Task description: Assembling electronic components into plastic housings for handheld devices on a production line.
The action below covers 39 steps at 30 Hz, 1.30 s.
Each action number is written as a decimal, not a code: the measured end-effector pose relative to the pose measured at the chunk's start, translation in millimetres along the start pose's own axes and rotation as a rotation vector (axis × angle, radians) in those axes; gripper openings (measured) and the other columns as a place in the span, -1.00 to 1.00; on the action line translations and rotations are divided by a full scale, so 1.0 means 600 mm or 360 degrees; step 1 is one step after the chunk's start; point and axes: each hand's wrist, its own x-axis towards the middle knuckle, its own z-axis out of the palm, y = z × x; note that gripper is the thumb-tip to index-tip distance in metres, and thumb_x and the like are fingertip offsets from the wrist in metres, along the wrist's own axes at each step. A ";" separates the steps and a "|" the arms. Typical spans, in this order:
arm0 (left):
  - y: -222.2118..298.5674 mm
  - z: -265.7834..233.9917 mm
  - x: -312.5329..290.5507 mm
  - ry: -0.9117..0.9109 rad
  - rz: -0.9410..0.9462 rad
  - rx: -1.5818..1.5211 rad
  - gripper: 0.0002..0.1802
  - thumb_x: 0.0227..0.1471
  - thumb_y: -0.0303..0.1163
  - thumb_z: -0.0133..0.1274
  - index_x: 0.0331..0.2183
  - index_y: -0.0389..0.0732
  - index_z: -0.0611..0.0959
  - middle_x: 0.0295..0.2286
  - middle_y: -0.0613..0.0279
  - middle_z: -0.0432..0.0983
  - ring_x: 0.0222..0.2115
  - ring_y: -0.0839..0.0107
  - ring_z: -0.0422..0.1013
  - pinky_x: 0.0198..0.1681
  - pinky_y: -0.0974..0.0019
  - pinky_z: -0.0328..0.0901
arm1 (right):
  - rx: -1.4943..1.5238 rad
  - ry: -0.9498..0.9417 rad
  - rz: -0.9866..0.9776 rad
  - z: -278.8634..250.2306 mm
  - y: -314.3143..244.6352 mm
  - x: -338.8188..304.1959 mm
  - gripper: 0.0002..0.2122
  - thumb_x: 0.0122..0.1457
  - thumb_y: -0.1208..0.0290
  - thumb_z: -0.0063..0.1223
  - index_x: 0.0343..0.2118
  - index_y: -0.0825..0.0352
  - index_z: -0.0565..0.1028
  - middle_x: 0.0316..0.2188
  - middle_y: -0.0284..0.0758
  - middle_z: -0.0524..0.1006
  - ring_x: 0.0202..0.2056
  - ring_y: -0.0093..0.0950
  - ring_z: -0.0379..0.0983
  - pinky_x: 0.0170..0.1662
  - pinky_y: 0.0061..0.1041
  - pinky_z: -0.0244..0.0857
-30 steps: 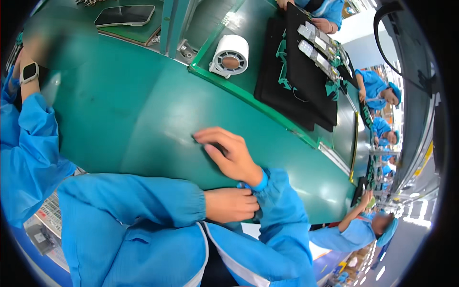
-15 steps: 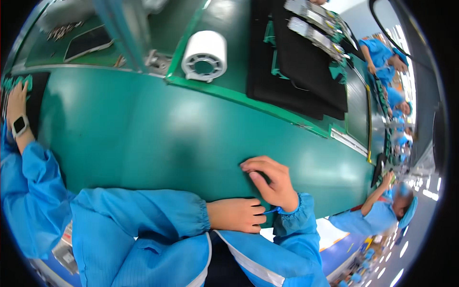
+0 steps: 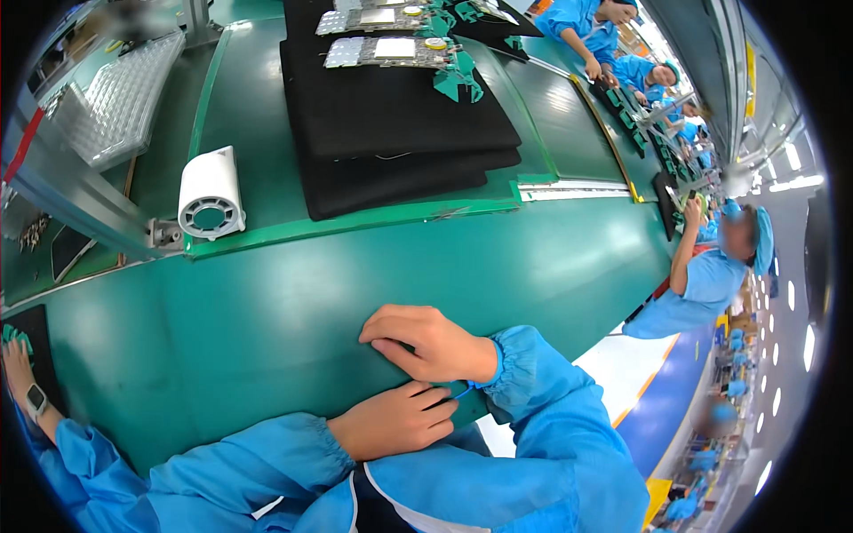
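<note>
My right hand [image 3: 426,342] rests on the green tabletop near its front edge. Its fingers are loosely bent, the thumb stands apart, and no object shows in it. A blue wrist cord [image 3: 464,389] hangs at its cuff. Just below lies my left hand [image 3: 395,422], palm down, its bent fingers slightly apart by the cord and right wrist. Under those fingers the view is hidden; I see nothing held.
Beyond the green workbench [image 3: 267,293] stands a white cylinder [image 3: 213,188]. Circuit boards [image 3: 391,51] with green parts lie on black cloth [image 3: 391,115]. A co-worker's hand [image 3: 18,364] touches a green part at far left; another person [image 3: 697,275] works at right.
My view has swung to the right, so the cylinder and black cloth sit further left. Both hands stay close together at the bench edge, in much the same pose.
</note>
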 end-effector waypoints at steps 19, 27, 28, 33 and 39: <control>-0.004 -0.008 0.006 0.0063 0.0034 -0.0096 -0.82 -0.02 -0.34 0.02 -0.35 -0.21 0.57 -0.15 0.12 0.50 -0.06 0.23 0.40 0.07 0.17 0.25 | -0.0024 -0.0103 0.0012 -0.004 0.003 -0.002 -0.87 0.15 0.63 0.05 -0.23 0.42 0.50 -0.28 -0.16 0.53 -0.31 -0.16 0.50 -0.27 -0.32 0.41; -0.006 -0.003 0.006 0.0101 0.0010 -0.0173 -0.83 -0.02 -0.36 0.01 -0.36 -0.22 0.56 -0.17 0.14 0.50 -0.07 0.23 0.40 0.06 0.19 0.25 | -0.0012 -0.0040 -0.0018 0.000 0.003 -0.001 -0.88 0.13 0.61 0.05 -0.26 0.39 0.50 -0.33 -0.16 0.52 -0.33 -0.13 0.48 -0.28 -0.25 0.39; -0.006 -0.004 0.007 0.0098 0.0000 -0.0162 -0.83 -0.02 -0.36 0.01 -0.36 -0.22 0.56 -0.17 0.14 0.50 -0.07 0.23 0.40 0.06 0.19 0.25 | -0.0028 -0.0032 -0.0024 0.000 0.003 -0.001 -0.88 0.13 0.61 0.05 -0.26 0.39 0.50 -0.33 -0.16 0.52 -0.33 -0.13 0.48 -0.28 -0.25 0.39; -0.004 -0.007 0.006 0.0127 -0.0010 -0.0173 -0.82 -0.06 -0.36 0.02 -0.35 -0.22 0.55 -0.19 0.15 0.49 -0.08 0.25 0.38 0.06 0.20 0.24 | -0.0015 -0.0053 -0.0026 0.001 0.000 0.002 -0.88 0.13 0.61 0.06 -0.25 0.39 0.51 -0.33 -0.17 0.52 -0.32 -0.13 0.48 -0.26 -0.25 0.39; 0.000 -0.001 -0.001 0.0131 -0.0017 -0.0188 -0.80 -0.08 -0.35 0.03 -0.35 -0.22 0.55 -0.19 0.16 0.50 -0.09 0.26 0.37 0.09 0.18 0.21 | -0.0044 -0.0124 -0.0023 -0.001 -0.007 0.003 -0.86 0.13 0.60 0.07 -0.24 0.39 0.52 -0.32 -0.17 0.53 -0.30 -0.12 0.49 -0.24 -0.27 0.40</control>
